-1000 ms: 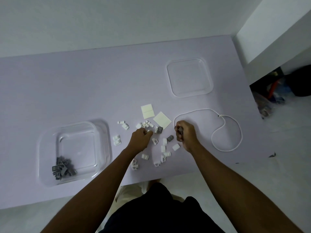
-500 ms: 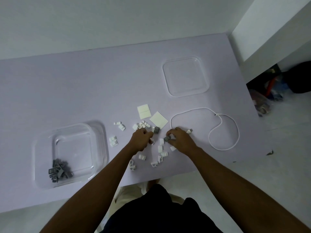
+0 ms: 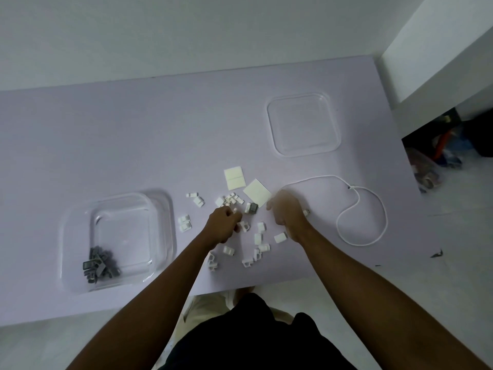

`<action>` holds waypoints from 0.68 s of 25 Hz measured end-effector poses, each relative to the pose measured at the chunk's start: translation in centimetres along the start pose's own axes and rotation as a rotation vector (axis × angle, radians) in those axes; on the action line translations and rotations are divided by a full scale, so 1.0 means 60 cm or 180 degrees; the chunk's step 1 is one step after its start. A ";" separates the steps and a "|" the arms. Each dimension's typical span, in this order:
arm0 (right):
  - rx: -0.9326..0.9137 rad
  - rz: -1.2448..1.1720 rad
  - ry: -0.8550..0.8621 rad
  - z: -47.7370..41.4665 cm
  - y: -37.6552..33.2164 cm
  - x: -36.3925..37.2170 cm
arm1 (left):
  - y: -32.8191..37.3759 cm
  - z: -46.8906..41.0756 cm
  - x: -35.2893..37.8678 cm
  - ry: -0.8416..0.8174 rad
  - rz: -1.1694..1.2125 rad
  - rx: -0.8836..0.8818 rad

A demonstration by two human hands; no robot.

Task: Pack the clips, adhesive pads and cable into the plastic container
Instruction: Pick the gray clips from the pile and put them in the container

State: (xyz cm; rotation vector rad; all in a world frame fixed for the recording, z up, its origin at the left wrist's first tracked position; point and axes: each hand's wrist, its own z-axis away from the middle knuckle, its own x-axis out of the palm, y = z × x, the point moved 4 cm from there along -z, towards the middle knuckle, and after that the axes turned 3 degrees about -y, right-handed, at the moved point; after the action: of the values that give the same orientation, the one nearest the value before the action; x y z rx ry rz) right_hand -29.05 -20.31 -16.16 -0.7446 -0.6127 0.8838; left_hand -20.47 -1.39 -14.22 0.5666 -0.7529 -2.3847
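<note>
The left hand [image 3: 225,222] rests on the tabletop [image 3: 106,142] among scattered white clips [image 3: 260,227], its grip closed into a fist with nothing visible inside it. The right hand [image 3: 286,213] is blurred, so I cannot tell its grip. Between them lies one grey clip [image 3: 253,208]. Two adhesive pads [image 3: 234,178] sit just beyond. The cable [image 3: 373,198] loops to the right. The container [image 3: 160,209], at left, holds grey clips [image 3: 100,264] in its near corner. A clear lid [image 3: 302,124] lies far right
</note>
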 end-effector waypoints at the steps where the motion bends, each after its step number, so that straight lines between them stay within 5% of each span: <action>1: -0.0013 -0.0078 -0.0045 -0.001 -0.004 0.008 | 0.000 0.000 -0.002 0.0012 0.0013 -0.0013; 8: 0.0067 -0.0324 -0.0223 -0.011 -0.027 0.035 | -0.002 -0.005 -0.015 0.0057 0.0011 -0.0034; 17: -0.0881 0.2416 0.0197 -0.027 0.017 0.023 | -0.004 -0.008 -0.014 0.0050 0.0011 -0.0049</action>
State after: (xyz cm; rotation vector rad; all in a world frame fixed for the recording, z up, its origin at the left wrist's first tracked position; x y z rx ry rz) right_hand -27.59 -19.20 -17.70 -1.2905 -0.3934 1.4790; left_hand -19.66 -0.87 -14.54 0.5765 -0.7273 -2.3781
